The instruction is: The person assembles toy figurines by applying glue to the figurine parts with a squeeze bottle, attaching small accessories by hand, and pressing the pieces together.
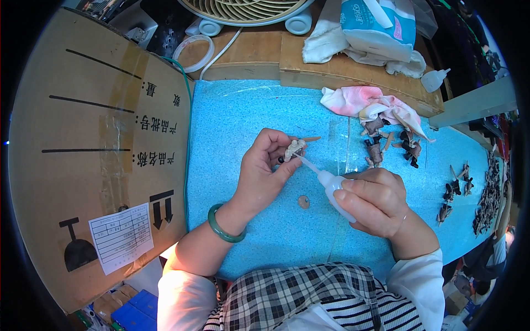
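Between the fingers of my left hand [262, 171] is a small figurine [294, 149], pale with dark parts, and a thin tan piece sticks out to its right. My right hand [378, 201] grips a white squeeze bottle [332, 187] with a long narrow nozzle. The nozzle's tip reaches the figurine, or very close to it; the exact contact is too small to tell. A small round tan piece [303, 202] lies on the blue mat [248, 110] below my hands. To the right, several brown and black figurines [374, 151] lie in a loose group.
A large cardboard box [83, 138] walls off the left side. Along the back stand a wooden ledge [254, 58], a fan [248, 11], a tape roll [193, 53] and a tissue pack [378, 27]. A pink and white cloth [359, 102] lies near a heap of dark parts [488, 193] farther right.
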The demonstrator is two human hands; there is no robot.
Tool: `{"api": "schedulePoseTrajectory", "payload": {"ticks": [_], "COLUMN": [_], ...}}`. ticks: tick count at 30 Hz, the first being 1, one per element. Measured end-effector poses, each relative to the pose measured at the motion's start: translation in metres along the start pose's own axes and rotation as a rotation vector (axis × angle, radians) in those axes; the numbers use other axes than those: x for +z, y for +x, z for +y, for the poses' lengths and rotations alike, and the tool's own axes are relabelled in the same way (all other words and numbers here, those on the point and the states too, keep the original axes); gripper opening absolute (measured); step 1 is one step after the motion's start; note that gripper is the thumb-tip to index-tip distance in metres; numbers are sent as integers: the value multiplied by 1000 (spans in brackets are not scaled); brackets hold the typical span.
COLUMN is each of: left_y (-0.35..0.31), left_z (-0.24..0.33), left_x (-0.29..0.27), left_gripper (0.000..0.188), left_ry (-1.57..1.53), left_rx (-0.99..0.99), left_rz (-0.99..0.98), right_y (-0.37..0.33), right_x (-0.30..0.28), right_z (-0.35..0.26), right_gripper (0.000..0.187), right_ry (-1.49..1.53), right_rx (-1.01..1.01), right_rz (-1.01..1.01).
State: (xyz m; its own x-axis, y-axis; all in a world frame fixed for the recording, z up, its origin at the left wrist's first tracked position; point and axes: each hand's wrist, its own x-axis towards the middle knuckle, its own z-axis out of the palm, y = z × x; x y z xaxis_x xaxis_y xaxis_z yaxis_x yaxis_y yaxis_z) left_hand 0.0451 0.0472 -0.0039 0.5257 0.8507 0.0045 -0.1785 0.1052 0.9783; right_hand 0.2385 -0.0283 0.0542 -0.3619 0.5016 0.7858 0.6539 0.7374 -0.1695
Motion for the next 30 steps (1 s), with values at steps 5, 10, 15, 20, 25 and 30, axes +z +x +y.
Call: {"api": "schedulePoseTrajectory", "payload": {"ticks": [5, 10, 15, 20, 25, 30], "left_y": [1, 0, -2, -3, -1, 6], "left_z": [0, 1, 2, -2, 3, -1], "left_x": [0, 0, 1, 0, 1, 4], "left_gripper": [30, 30, 30, 30, 31, 31], "left_ry": [33, 36, 48, 80, 79, 66], "left_rx": [6, -9, 2, -2, 6, 32], "left_rz": [-17, -13, -6, 8, 59, 92], "right_y": [0, 0, 1, 0, -1, -4], "right_x": [0, -1, -3, 1, -5, -7], "right_z": [1, 0, -2, -2, -1, 14], "right_gripper": [35, 35, 34, 33, 30, 41], "right_ry": [-20, -18, -11, -2, 23, 68], "right_rx": [0, 0, 14, 14, 22, 282], "right_rz": [-12, -8, -41, -26, -20, 115]}}
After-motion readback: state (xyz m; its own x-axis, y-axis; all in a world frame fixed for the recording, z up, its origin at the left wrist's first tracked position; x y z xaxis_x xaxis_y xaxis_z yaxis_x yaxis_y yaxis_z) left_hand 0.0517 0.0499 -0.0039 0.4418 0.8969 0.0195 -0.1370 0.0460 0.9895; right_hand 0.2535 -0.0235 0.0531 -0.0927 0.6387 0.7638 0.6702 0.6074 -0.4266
